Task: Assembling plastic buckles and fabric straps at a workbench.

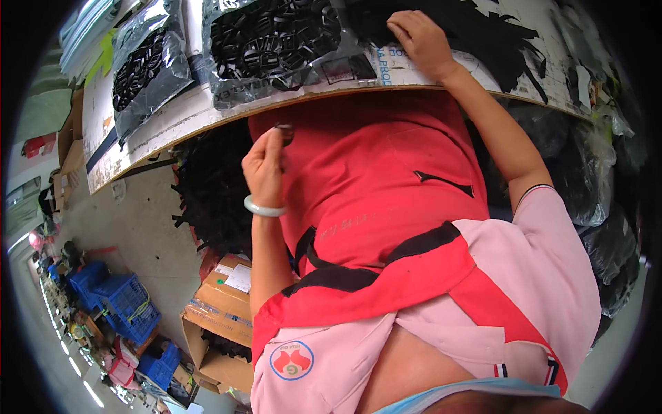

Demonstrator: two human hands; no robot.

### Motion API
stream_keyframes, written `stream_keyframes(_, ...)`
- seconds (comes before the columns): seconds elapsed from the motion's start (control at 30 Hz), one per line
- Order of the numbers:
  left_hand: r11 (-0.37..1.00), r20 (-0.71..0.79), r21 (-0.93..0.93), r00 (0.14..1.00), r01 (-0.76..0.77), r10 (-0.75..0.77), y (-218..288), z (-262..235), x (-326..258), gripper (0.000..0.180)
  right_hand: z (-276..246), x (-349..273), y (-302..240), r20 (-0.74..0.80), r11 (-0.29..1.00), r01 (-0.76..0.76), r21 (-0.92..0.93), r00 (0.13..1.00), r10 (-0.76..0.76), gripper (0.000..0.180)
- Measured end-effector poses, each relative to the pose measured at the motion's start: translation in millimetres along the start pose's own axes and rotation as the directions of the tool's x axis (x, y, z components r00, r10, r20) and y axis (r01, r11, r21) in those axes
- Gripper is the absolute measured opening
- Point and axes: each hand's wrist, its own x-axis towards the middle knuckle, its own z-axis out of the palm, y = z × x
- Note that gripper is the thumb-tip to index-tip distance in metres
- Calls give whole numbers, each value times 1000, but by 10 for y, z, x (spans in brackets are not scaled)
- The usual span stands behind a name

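Note:
My left hand (pixel 264 168), with a pale bangle (pixel 264 206) on its wrist, is raised in front of the red apron (pixel 365 172), just off the table edge. Its fingers pinch a small dark buckle-like piece (pixel 284 131), slightly blurred. Over the table, my right hand (pixel 422 47) has its fingers curled together at the edge of a pile of black straps (pixel 483 41). Whatever it may hold cannot be made out. To the left of that hand lies an open clear bag of black plastic buckles (pixel 269 45). A second bag of similar pieces (pixel 140 69) lies farther left.
The worn white tabletop (pixel 186 114) has a curved-looking front edge close to my body. Dark bundles (pixel 217 186) hang or lie below it at left. Cardboard boxes (pixel 221 310) and blue crates (pixel 127 303) stand on the floor; black plastic-wrapped bags (pixel 593 179) crowd the right side.

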Motion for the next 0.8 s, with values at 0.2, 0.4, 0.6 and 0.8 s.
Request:
stream_keyframes(0.2, 960, 107, -274, 994, 47, -18, 225, 346, -52, 23, -920, 259, -1135, 116, 793, -221, 567, 975, 188, 12)
stream_keyframes(0.4, 966, 100, -253, 992, -44, 71, 201, 426, -32, 19, -586, -64, -1505, 732, 131, -731, 670, 680, 49, 16)
stream_keyframes(0.6, 974, -24, -41, 975, -223, 222, 58, 412, -60, 17, -437, -105, -1577, 826, -146, -814, 562, 559, 68, 18)
stream_keyframes(0.8, 822, 42, 270, 859, -502, 510, 23, 404, -52, 15, -262, -153, -1674, 746, -207, -716, 666, 640, 187, 21)
